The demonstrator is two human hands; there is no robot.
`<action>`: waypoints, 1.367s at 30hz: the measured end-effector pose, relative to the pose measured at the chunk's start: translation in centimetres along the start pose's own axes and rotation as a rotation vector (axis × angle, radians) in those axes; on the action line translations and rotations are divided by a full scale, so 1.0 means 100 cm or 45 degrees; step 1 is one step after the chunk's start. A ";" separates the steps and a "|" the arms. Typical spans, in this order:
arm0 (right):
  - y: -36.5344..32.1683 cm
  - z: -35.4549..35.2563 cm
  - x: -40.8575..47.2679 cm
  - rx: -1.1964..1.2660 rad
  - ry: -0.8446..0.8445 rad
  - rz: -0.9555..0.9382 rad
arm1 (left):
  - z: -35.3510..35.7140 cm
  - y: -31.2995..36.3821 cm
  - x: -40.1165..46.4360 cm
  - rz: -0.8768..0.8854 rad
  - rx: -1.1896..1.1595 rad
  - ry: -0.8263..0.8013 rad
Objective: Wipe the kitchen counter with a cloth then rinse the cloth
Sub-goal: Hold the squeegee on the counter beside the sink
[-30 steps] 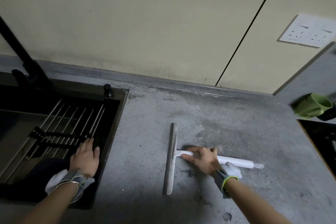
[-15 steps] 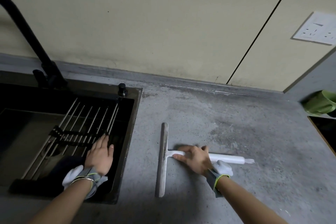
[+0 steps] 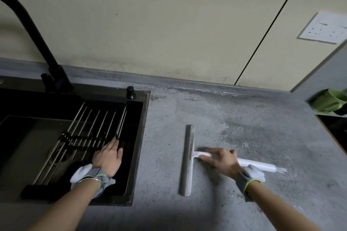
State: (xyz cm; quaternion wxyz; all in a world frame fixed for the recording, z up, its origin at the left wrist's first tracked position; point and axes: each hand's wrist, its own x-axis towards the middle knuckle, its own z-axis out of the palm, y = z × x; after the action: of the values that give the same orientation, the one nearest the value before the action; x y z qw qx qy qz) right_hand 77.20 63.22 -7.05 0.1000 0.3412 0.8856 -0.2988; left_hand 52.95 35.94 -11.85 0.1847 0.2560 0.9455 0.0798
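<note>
My left hand (image 3: 108, 157) lies flat, palm down, fingers straight and close together, pointing away from me, thumb out to the right. My left forearm runs up from the lower left, bare, with a grey and white wrist strap (image 3: 92, 177) and a thin bangle. My right hand (image 3: 221, 160) reaches leftward, palm down, fingers curled over a white handle (image 3: 255, 165). My right forearm comes in from the lower right, also strapped at the wrist.

A white squeegee (image 3: 187, 159) and green cup (image 3: 329, 103) lie on the grey counter (image 3: 234, 118).
</note>
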 end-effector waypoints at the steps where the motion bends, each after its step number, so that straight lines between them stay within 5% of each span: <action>1: 0.005 0.000 -0.001 -0.027 -0.009 0.034 | 0.000 -0.001 0.000 -0.001 0.001 -0.024; 12: -0.034 0.028 0.008 -0.163 -0.093 -0.120 | -0.004 -0.010 0.015 0.036 -0.029 -0.297; 26: -0.100 0.070 0.009 -0.145 -0.149 -0.373 | 0.002 -0.007 0.008 0.045 -0.063 -0.230; 35: -0.054 0.009 0.040 0.112 0.002 -0.069 | 0.000 0.000 0.017 -0.017 -0.132 0.149; 41: -0.048 -0.002 0.068 -0.114 -0.016 -0.005 | -0.002 -0.002 0.032 -0.007 -0.136 0.108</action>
State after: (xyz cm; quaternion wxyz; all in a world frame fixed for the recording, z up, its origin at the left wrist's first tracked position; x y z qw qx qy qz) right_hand 68.94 64.23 -7.23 0.1202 0.3325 0.8982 -0.2613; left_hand 50.16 37.38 -12.68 0.1582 0.2394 0.9476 0.1404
